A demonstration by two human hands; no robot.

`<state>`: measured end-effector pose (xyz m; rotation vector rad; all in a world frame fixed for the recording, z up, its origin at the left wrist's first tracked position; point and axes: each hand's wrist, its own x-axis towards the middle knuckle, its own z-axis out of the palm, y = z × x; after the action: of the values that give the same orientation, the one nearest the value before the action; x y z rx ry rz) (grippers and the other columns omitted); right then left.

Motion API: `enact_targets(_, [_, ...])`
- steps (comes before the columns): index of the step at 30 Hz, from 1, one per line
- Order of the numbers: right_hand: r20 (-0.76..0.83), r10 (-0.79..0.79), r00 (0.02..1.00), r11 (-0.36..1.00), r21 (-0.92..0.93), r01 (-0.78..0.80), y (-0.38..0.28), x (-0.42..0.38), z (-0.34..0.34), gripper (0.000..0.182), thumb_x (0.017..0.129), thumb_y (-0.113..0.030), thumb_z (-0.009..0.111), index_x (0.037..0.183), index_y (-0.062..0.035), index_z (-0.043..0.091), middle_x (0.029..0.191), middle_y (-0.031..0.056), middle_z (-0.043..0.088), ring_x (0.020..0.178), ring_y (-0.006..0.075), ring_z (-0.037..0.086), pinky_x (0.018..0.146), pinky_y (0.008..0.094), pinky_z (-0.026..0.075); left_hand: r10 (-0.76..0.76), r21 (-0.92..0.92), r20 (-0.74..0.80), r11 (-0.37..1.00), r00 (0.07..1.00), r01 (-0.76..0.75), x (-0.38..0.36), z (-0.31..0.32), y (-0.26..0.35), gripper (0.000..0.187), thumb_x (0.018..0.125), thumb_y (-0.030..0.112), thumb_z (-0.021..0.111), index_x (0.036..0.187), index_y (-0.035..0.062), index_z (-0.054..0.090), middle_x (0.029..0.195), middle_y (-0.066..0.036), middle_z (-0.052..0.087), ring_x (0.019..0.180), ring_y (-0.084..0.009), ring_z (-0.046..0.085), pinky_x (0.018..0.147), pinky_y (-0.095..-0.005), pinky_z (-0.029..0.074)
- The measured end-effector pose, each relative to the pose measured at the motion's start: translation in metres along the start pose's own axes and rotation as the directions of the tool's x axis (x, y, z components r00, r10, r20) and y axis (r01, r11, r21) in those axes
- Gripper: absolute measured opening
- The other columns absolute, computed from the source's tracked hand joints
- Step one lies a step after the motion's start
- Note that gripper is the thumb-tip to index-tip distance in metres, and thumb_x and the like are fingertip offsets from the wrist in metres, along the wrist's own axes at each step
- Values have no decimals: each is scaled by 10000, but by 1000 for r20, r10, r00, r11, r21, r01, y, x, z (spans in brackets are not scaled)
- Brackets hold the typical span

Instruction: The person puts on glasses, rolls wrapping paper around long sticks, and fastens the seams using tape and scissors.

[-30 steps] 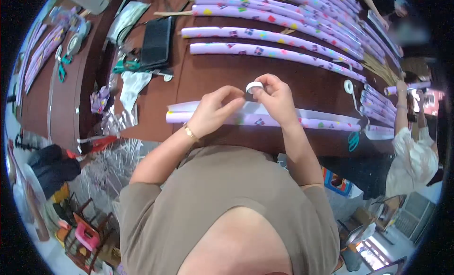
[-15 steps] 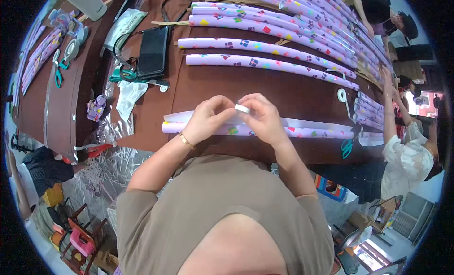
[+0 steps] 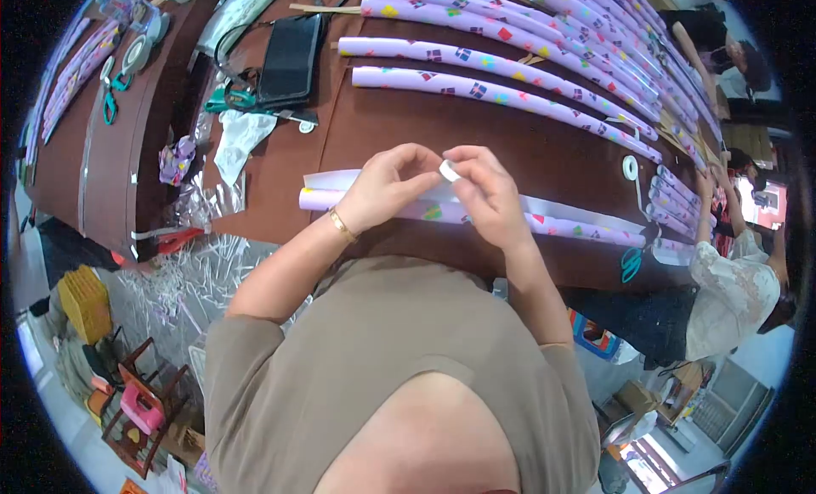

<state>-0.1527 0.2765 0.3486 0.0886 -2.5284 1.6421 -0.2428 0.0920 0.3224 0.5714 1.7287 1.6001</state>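
Observation:
In front of my body, my right hand [image 3: 491, 201] is closed on a small white roll of tape [image 3: 449, 171], pinching it between thumb and fingers. My left hand [image 3: 382, 190] sits just left of that roll, thumb and forefinger brought together; whether a tape end is between them is too small to make out. Below both hands lies a roll of purple patterned wrapping paper [image 3: 586, 231], with a pale loose edge [image 3: 548, 208] lifted along its far side. Part of this paper is hidden by my hands.
Several purple rolls [image 3: 476, 88] lie across the brown table [image 3: 340, 133]. A second tape roll [image 3: 630, 167] and teal-handled scissors [image 3: 631, 263] are at right. To the left are a black flat case [image 3: 291, 61] and crumpled white plastic [image 3: 242, 141]. Another person [image 3: 735, 299] works on the right.
The view has shifted, so the table's things appear higher. My right hand has drawn slightly right with the tape roll, which is now more tilted; the left hand stays close to it.

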Motion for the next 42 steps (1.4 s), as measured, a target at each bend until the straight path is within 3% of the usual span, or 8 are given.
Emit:
enact_targets(5, [-10, -26, 1000, 1000, -1, 26, 5, -2, 3, 142, 911, -80, 580, 1007, 5, 641, 1250, 150, 546, 1045, 231, 589, 894, 326, 469, -18, -70, 0, 997, 1000, 18, -2, 2, 5, 308, 924, 114, 654, 1194, -25, 604, 1094, -48, 657, 998, -104, 615, 882, -270, 508])
enact_targets(11, [-14, -112, 994, 993, -46, 111, 14, -2, 6, 126, 893, -37, 582, 1002, 1, 632, 1239, 167, 546, 1047, 263, 590, 899, 337, 471, 85, -22, -72, 996, 994, -87, -2, 3, 0, 328, 912, 91, 651, 1217, -19, 598, 1124, -69, 658, 1019, -128, 620, 895, -281, 509])
enact_targets(13, [-20, -135, 991, 988, -81, 132, 18, -2, 7, 125, 888, -30, 585, 1000, -2, 630, 1234, 170, 549, 1040, 266, 593, 894, 340, 474, 215, 47, -127, 976, 968, -211, -4, 6, 2, 319, 892, 80, 662, 1194, -11, 614, 1095, -79, 666, 1003, -148, 634, 892, -296, 512])
enact_targets(17, [-47, -184, 982, 977, -122, 177, 22, -4, 11, 128, 875, -19, 595, 998, -9, 632, 1226, 176, 558, 1000, 267, 610, 865, 344, 490, 286, 197, -113, 945, 951, -261, -8, 5, 12, 296, 859, 65, 677, 1142, -7, 635, 1065, -95, 671, 975, -190, 654, 874, -315, 516])
enact_targets(22, [-70, -223, 972, 964, -166, 209, 23, -3, 12, 135, 876, -23, 596, 1003, -8, 639, 1212, 177, 573, 924, 250, 627, 807, 332, 505, 503, 388, -214, 831, 838, -399, -6, 10, 5, 228, 783, 62, 721, 1000, 25, 663, 977, -108, 664, 902, -273, 664, 789, -360, 542])
enact_targets(36, [-79, -268, 960, 944, -222, 245, 21, -3, 14, 109, 881, -15, 617, 985, -2, 644, 1174, 164, 597, 835, 224, 630, 747, 306, 509, 504, 363, -234, 839, 831, -406, -8, 11, 7, 212, 755, 27, 745, 941, 13, 644, 999, -117, 666, 916, -272, 663, 785, -348, 539])
enact_targets(38, [-104, -193, 976, 969, -176, 172, 20, -4, 14, 160, 823, 13, 660, 977, -29, 666, 1145, 143, 605, 968, 281, 602, 777, 344, 506, 486, 354, -279, 853, 828, -382, -9, 12, 9, 210, 757, 24, 751, 940, 5, 648, 1030, -130, 671, 960, -272, 659, 816, -343, 526])
enact_targets(42, [-99, -198, 975, 969, -171, 180, 19, -4, 14, 162, 821, 13, 657, 978, -28, 665, 1140, 145, 606, 970, 285, 603, 772, 344, 508, 470, 334, -223, 860, 854, -386, -7, 11, 6, 203, 766, 53, 753, 926, 4, 638, 1066, -135, 666, 970, -271, 653, 838, -350, 519])
